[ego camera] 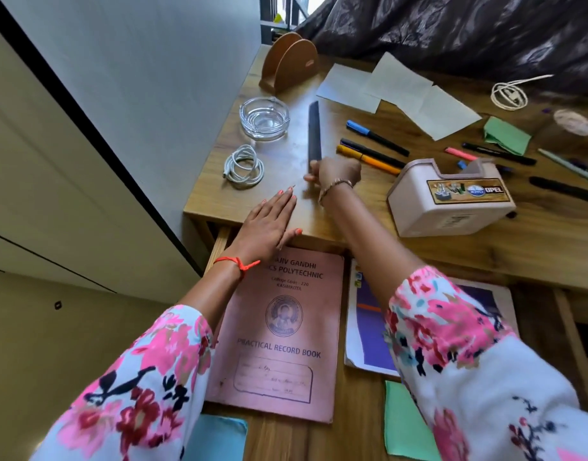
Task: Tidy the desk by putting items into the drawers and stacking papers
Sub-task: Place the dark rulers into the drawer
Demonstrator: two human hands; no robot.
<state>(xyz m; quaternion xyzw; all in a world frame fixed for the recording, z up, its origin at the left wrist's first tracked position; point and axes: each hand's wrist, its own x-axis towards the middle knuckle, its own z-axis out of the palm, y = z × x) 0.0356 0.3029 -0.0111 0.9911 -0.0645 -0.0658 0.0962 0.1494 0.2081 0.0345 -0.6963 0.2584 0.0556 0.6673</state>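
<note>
A: Where is the long dark grey flat strip [314, 131]?

B: Over the wooden desk [352, 224], between the clear glass ashtray [264, 117] and 3 capped pens [372, 154]. My right hand [335, 173] curls round its near end, gripping it.

A: And your left hand [269, 224]?

B: Flat on the desk's front edge, fingers straight, holding nothing. Just below it the open drawer [359, 410] holds a pink record book [282, 327].
</note>
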